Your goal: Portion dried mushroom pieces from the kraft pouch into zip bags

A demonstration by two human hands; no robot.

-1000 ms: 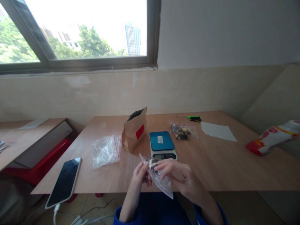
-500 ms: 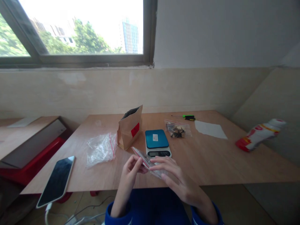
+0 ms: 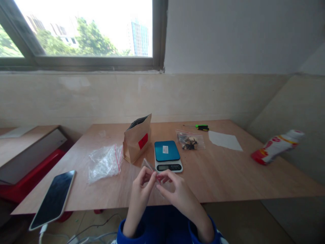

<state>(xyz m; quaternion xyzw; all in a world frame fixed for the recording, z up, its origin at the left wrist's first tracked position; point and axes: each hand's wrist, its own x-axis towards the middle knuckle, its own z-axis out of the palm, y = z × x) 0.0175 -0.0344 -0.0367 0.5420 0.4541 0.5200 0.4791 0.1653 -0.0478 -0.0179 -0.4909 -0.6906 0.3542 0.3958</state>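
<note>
Between my two hands is a small clear zip bag [image 3: 146,164] with a red seal line, held above the table's front edge. My left hand [image 3: 142,184] pinches the seal with thumb and fingertips. Close beside it, my right hand [image 3: 175,186] pinches the same seal, its thumb and index finger almost meeting the left ones. Fingers cover most of the bag, so its contents cannot be made out. Just beyond the hands lies a kitchen scale [image 3: 167,151] with a blue plate. A brown paper pouch [image 3: 137,140] with a red label stands left of the scale, its top open.
Clear zip bags [image 3: 104,164] lie left of the pouch. Right of the scale are a zip bag of dark and pale pieces [image 3: 190,141], screwdrivers [image 3: 203,127], white paper [image 3: 224,140] and a tilted bottle [image 3: 276,147]. A cabled phone [image 3: 54,196] overlaps the table's left front edge.
My right hand has moved left and closed from spread fingers into a pinch on the bag's seal, beside my left hand. The whole view has shifted slightly.
</note>
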